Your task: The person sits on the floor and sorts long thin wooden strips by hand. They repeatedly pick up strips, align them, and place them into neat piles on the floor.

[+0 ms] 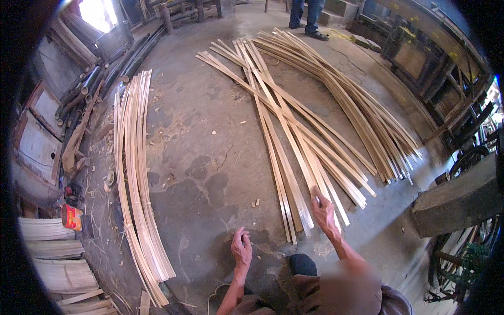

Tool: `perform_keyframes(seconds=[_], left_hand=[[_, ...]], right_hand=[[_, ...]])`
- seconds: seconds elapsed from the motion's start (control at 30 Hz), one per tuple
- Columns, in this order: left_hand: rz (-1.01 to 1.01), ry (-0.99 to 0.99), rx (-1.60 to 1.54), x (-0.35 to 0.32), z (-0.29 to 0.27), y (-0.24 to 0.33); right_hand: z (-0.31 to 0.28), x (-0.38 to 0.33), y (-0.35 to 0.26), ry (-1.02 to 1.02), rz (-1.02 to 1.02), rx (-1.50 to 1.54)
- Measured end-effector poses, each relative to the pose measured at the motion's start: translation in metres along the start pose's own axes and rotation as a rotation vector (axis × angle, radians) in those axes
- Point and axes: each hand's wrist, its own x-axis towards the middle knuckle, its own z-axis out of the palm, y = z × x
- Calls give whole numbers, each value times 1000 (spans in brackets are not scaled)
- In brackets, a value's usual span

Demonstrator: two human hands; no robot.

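Note:
Long split bamboo strips lie crossed in a loose pile on the floor ahead of me, slightly to the right. My right hand is at the near end of this pile, its fingers closed on a bamboo strip; the palm hides part of the grip. My left hand hovers over the floor left of the pile, fingers loosely bent, with nothing visible in it. A thicker bundle of strips rests farther right. Another long bundle lies at the left, tied near its lower part.
Dark bamboo poles are stacked along the left wall. A red and yellow tin stands at the left, above flat pale slats. Shavings litter the concrete floor. A person in jeans stands at the back; a thick beam juts in at right.

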Motion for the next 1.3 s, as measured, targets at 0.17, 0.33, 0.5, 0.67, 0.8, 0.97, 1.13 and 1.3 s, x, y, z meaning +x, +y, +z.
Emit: perform_keyframes(seconds=[0.17,0.33,0.5,0.67,0.8,0.97,1.13,1.3], left_hand=[[0,-1,-20,0,0,3],[19,9,-22,0,3,3],[22,-14,-21,2,3,6],[-11,-5,-34,-6,-30,3],[5,124,116,-5,-86,-1],[-51,373,353,0,-176,-24],[-184,658,908,8,-278,-32],[-642,399,975,5,-333,-73]], right_hand=[[-11,-1,1,52,-3,12],[-19,2,0,21,50,-28],[-22,9,18,39,48,-37],[-34,19,59,-20,-195,44],[-50,18,53,-130,-49,-171],[-56,26,70,11,-288,-430],[-43,27,47,-20,-292,-328],[-14,29,38,-89,-366,-254]])
